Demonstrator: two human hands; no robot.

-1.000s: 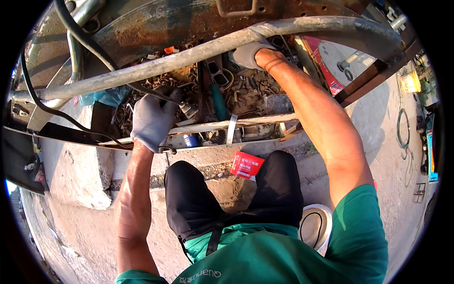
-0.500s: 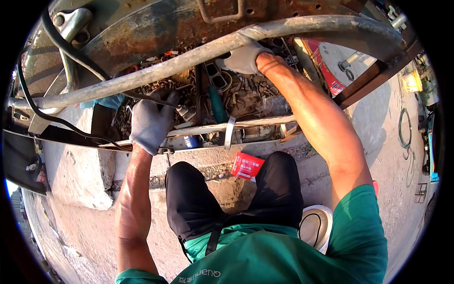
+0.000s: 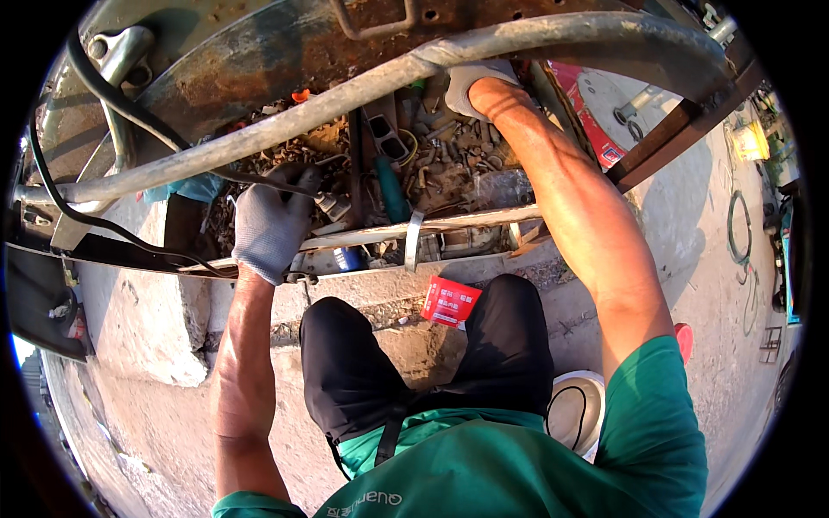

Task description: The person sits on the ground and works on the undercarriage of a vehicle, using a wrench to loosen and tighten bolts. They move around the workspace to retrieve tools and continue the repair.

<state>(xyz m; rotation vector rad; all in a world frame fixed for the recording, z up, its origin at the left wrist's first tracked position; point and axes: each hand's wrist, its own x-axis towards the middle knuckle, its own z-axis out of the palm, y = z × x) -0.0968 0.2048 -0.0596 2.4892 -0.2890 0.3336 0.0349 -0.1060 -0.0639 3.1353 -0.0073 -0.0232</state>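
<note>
My left hand (image 3: pixel 270 226), in a grey glove with dark fingers, rests at the left part of a scrap-filled tray (image 3: pixel 492 216). Its fingers look apart and partly bent, in shade, and a black cable (image 3: pixel 155 118) runs across them. Beside its fingertips lies a metal fitting (image 3: pixel 332 205). At the tray's far right, my gloved right hand (image 3: pixel 466 89) reaches in under a bent grey pipe (image 3: pixel 380 79); the pipe hides its fingers and anything in them. A teal-handled tool (image 3: pixel 393 192) lies between the hands, among rusty bolts and small metal parts (image 3: pixel 449 155).
The grey pipe crosses above the tray, before a rusty metal panel (image 3: pixel 302 39). A brown metal bar (image 3: pixel 656 151) slants at the right. A red packet (image 3: pixel 450 301) lies between my knees, and a white bucket (image 3: pixel 596 388) stands by my right leg.
My right hand has moved right and farther in beneath the pipe, uncovering more of the metal parts. My left hand stays nearly in place. The view has shifted slightly.
</note>
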